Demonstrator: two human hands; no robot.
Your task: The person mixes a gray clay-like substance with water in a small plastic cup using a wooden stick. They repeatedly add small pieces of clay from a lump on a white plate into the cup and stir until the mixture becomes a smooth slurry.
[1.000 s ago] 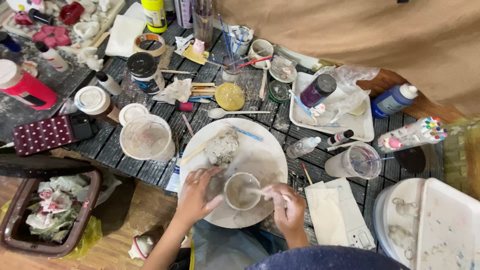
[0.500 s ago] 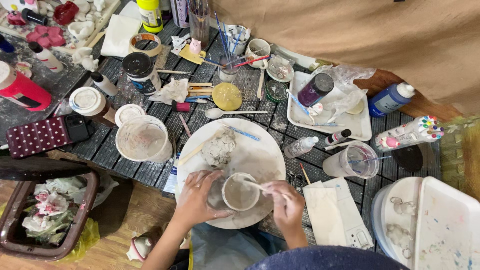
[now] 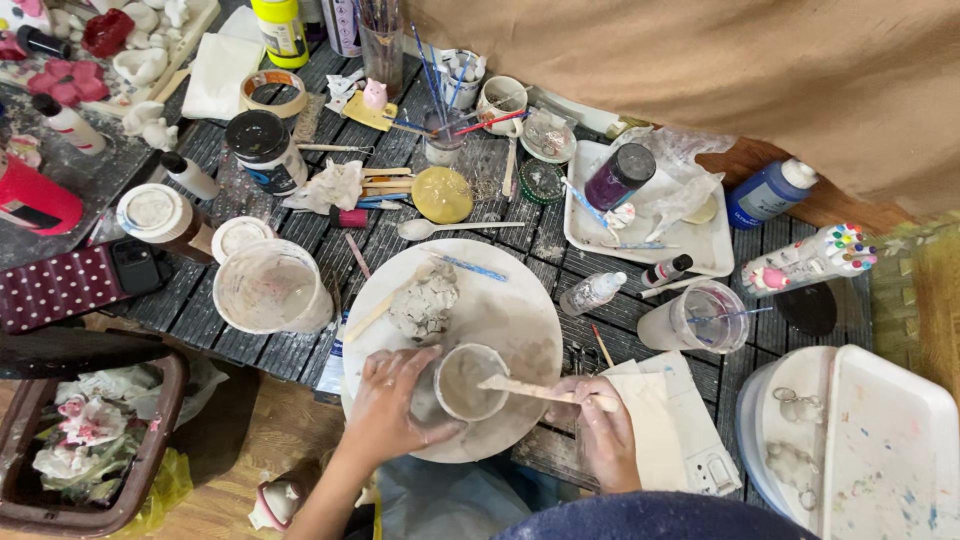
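Far left, lower corner: a dark brown tray point(image 3: 150, 490) holding crumpled whitish and pink scraps, partly over a wooden floor.
Left edge, middle: a maroon case with white dots point(image 3: 55, 290) lying flat on the dark slatted table point(image 3: 200, 310).
Left of centre: a wide clear plastic tub point(image 3: 268, 290), smeared grey inside, standing just beside the round board's left rim.
Round board: a pale circular board point(image 3: 520, 320) dusted with grey, filling the lower centre of the frame; a grey lump of clay point(image 3: 425, 300) sits on its upper part.
Left hand: the left hand point(image 3: 395, 410) comes up from the bottom edge, lower centre, its fingers curled around the left side of the small cup, grasping it.
Small cup: a small round cup point(image 3: 468, 380) of grey paste stands on the lower part of the board, between the two hands, touching the left one.
Stick: a flat wooden stick point(image 3: 535, 390) lies across the cup's right rim, one end over the paste, the other running to the right.
Right hand: the right hand point(image 3: 600, 435) sits just right of the cup, at the board's lower right edge, fingers pinched on the stick's far end.
Right of centre: a clear cup of cloudy water point(image 3: 700, 318) stands near the board's right rim.
Upper right: a white rectangular tray point(image 3: 690, 240) with a dark purple bottle point(image 3: 618, 178) lying on it.
Far right, lower corner: a paint-speckled white tray point(image 3: 890, 450).
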